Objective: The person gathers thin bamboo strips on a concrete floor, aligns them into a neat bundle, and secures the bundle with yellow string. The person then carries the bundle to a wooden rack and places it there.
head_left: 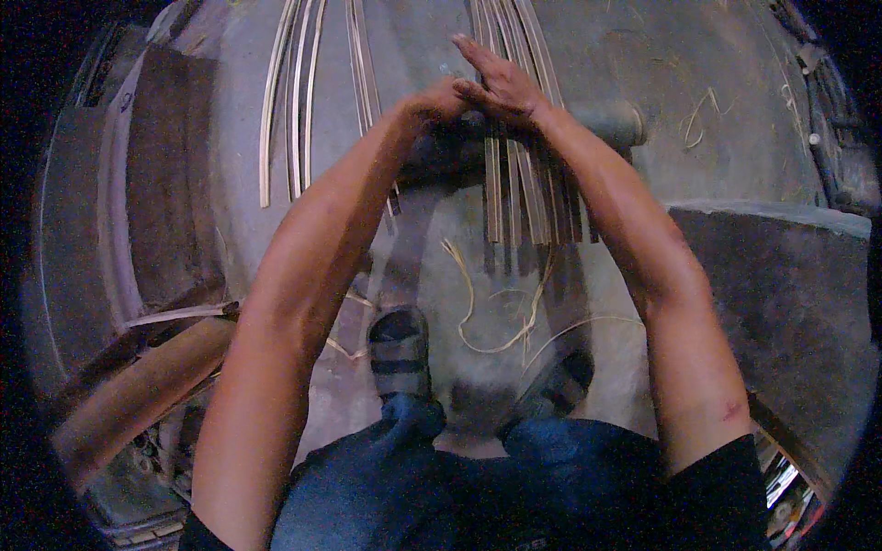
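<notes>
Panel [170, 174], brown and tall, occupies the left side. A thick tan pole [152, 399] slants below it. To the right, three pale strips [296, 101] run lengthwise over the grey floor [680, 184]. Next to them, a narrow bunch [363, 69] of strips passes behind the left forearm [322, 220].

The left sandal [400, 354] is below that bunch, under the cuff of the blue jeans [386, 487]. The left hand [436, 103] meets the right hand [501, 83] at upper centre; its fingers are hidden, so its grip cannot be determined. The right hand is open, with its fingers extended toward the upper left and partly overlapping the left hand.

A wide bundle [525, 188] of long, thin strips extends from the top edge, beneath the right hand, to a point below both hands. Loose curled fibres [487, 349] lie between this bundle and the feet. A small pale marking [530, 545] on dark cloth at the lower edge is too small to read.

The right sandal [556, 386] angles outward. A green cylinder [606, 124] is just beside the bundle, behind the right wrist. A dark board [781, 285] occupies the right side.
</notes>
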`<state>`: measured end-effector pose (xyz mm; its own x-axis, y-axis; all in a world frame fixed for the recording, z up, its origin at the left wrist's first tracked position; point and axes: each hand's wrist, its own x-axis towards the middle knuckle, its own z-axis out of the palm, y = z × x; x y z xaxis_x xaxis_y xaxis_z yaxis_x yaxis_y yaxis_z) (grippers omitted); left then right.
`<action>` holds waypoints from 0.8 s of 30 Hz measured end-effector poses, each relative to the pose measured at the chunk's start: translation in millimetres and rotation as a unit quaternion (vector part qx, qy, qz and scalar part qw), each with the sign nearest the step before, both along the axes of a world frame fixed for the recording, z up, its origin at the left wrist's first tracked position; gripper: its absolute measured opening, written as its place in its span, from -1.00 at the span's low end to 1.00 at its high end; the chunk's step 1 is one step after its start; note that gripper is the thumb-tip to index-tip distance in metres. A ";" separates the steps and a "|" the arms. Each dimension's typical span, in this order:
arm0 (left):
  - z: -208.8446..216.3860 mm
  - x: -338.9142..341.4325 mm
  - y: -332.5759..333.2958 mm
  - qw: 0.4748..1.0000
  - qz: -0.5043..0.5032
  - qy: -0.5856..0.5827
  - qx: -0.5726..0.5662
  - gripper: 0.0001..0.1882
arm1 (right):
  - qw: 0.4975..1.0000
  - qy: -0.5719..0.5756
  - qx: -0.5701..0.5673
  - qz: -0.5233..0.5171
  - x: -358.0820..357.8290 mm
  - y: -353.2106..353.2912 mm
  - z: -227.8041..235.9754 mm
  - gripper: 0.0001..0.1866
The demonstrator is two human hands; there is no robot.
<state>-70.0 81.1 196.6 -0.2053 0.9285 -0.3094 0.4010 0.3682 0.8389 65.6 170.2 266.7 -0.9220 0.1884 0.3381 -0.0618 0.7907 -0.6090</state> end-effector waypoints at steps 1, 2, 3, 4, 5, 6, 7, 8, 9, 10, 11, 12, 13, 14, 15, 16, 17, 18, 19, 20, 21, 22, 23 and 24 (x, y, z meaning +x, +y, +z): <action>9.2 2.0 -0.4 0.998 0.022 0.050 -0.025 -0.73 | 1.000 -0.009 -0.001 -0.002 1.9 0.6 0.6 -0.20; 32.9 10.9 -0.6 0.998 -0.010 0.040 -0.038 -0.74 | 1.000 -0.020 0.000 -0.010 7.4 4.7 2.5 -0.20; 66.2 21.4 -6.0 0.997 -0.041 0.032 -0.050 -0.73 | 0.999 -0.030 0.006 -0.019 12.5 8.4 4.6 -0.20; 86.7 24.1 -15.2 0.996 -0.063 0.027 -0.065 -0.70 | 0.999 -0.035 0.009 -0.019 11.7 6.6 8.3 -0.20; 82.9 20.2 -20.1 0.997 -0.057 -0.004 -0.051 -0.73 | 0.999 -0.042 0.011 -0.016 9.1 4.7 7.5 -0.20; 78.5 17.8 -24.2 0.997 -0.051 -0.036 -0.037 -0.73 | 0.999 -0.029 0.017 -0.014 7.3 3.1 6.5 -0.20; 74.3 15.5 -26.6 0.996 -0.047 -0.068 -0.021 -0.69 | 1.000 -0.016 0.023 -0.012 6.0 2.2 5.6 -0.20; 71.1 14.7 -26.5 0.997 -0.043 -0.051 -0.023 -0.71 | 1.000 -0.005 0.028 -0.012 5.8 1.9 4.2 -0.20; 68.0 14.5 -25.2 0.998 -0.040 -0.035 -0.024 -0.72 | 0.999 -0.011 0.029 -0.012 5.9 2.3 3.2 -0.20; 65.0 14.6 -24.4 0.999 -0.036 -0.018 -0.025 -0.74 | 0.999 -0.017 0.029 -0.013 6.0 3.1 2.5 -0.20; 67.0 17.9 -21.9 0.999 -0.036 -0.015 -0.029 -0.75 | 0.999 -0.025 0.031 -0.017 8.4 5.8 0.7 -0.20; 69.4 20.7 -19.2 0.999 -0.036 -0.013 -0.032 -0.76 | 0.999 -0.014 0.030 -0.013 10.6 8.3 -1.0 -0.20; 71.8 23.9 -17.4 0.999 -0.036 -0.010 -0.036 -0.77 | 0.999 -0.003 0.030 -0.009 12.8 10.9 -2.6 -0.21; 71.5 22.5 -17.7 0.998 -0.053 -0.034 -0.025 -0.76 | 0.999 0.011 0.030 -0.003 12.0 11.2 -0.2 -0.22; 71.3 21.1 -18.4 0.996 -0.069 -0.059 -0.013 -0.76 | 1.000 -0.008 0.027 -0.011 14.2 10.3 1.7 -0.21; 71.0 20.4 -19.8 0.993 -0.085 -0.084 -0.001 -0.76 | 0.999 -0.027 0.024 -0.018 20.5 7.3 2.9 -0.21; 62.3 17.0 -21.2 0.983 -0.077 -0.169 -0.012 -0.76 | 0.999 -0.030 0.027 -0.020 15.9 1.9 14.7 -0.21; 41.5 2.6 -20.8 0.996 0.002 -0.091 -0.017 -0.77 | 0.998 -0.062 0.003 -0.024 5.6 -8.8 25.9 -0.20; 19.4 -11.5 -20.0 0.996 0.080 -0.018 -0.031 -0.77 | 0.996 -0.086 -0.018 -0.029 -0.9 -18.2 29.6 -0.18; 45.8 2.4 -3.9 0.981 0.175 -0.044 -0.071 -0.76 | 0.991 -0.111 -0.046 -0.053 17.0 -2.9 21.7 -0.14; 80.5 17.4 14.0 0.959 0.281 -0.035 -0.022 -0.76 | 0.998 -0.052 -0.031 -0.027 28.6 17.1 4.2 -0.14; 115.7 23.7 16.6 0.918 0.396 -0.014 0.033 -0.76 | 0.995 -0.080 -0.003 -0.056 33.5 13.9 4.5 -0.14; 137.1 15.3 20.2 0.900 0.422 0.010 0.112 -0.76 | 0.997 -0.063 -0.017 -0.043 29.6 11.0 5.3 -0.14; 151.7 7.5 25.7 0.878 0.441 0.024 0.183 -0.76 | 0.999 -0.033 0.027 -0.023 25.4 13.3 2.8 -0.14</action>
<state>-62.5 106.8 348.3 -0.8995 0.4368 0.0056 0.1336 0.2628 0.9556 90.9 183.5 269.4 -0.9333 0.2138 0.2885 0.0137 0.8240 -0.5665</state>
